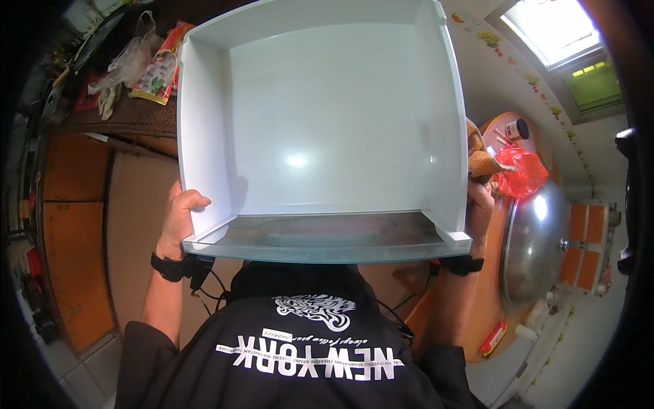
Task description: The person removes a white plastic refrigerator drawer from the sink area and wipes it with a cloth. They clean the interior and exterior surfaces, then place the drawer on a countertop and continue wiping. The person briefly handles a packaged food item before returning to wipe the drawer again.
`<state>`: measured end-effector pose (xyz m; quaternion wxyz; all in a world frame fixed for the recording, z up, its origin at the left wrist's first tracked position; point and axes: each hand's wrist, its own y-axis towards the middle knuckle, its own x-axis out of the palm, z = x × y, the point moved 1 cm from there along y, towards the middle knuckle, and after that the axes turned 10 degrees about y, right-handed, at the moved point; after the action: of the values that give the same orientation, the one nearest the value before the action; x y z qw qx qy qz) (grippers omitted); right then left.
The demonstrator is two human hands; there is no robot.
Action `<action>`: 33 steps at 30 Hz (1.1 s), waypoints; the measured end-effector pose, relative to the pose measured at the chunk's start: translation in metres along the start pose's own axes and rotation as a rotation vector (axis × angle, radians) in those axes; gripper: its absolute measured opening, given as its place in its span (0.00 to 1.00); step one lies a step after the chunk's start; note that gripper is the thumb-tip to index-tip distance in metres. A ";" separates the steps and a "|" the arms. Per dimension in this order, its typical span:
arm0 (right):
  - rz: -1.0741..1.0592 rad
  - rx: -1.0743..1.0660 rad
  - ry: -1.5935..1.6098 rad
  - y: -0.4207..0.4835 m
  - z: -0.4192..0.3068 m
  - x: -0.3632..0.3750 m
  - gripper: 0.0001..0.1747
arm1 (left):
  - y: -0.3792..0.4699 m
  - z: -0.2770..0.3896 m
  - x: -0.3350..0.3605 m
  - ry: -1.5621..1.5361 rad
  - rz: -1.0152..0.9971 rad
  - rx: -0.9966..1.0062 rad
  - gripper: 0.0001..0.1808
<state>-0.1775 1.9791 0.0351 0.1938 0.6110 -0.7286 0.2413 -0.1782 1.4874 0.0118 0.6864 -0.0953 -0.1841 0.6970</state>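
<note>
A white plastic refrigerator drawer (327, 122) with a clear front panel spans the middle of the view, its inside bare. My left hand (181, 220) grips its left wall near the front corner, thumb over the edge. At the right wall, my right hand (479, 204) holds the drawer from outside; its fingers are partly hidden. A brown cloth (483, 158) lies against that wall just above my right hand, and whether the hand also holds it I cannot tell.
On the dark counter at upper left are a clear plastic bag (130, 61) and a red food packet (161, 74). The wooden table at right bears a red plastic bag (521, 171), a black-lidded jar (516, 129), a large metal lid (534, 245) and a red-and-yellow packet (493, 339).
</note>
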 end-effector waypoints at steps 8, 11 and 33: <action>-0.125 -0.062 0.353 -0.011 -0.039 -0.027 0.27 | -0.063 -0.009 0.038 -0.122 0.023 -0.029 0.31; -0.187 -0.115 0.463 -0.008 -0.028 -0.005 0.31 | -0.072 -0.010 0.048 -0.135 -0.016 -0.020 0.33; -0.508 -0.175 0.153 -0.043 0.041 0.202 0.45 | -0.116 0.020 0.067 -0.152 0.044 0.295 0.27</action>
<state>-0.1702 1.7883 0.1234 0.3546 0.7350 -0.5536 0.1663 -0.0817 1.5502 0.0834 0.6616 0.0554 -0.1292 0.7366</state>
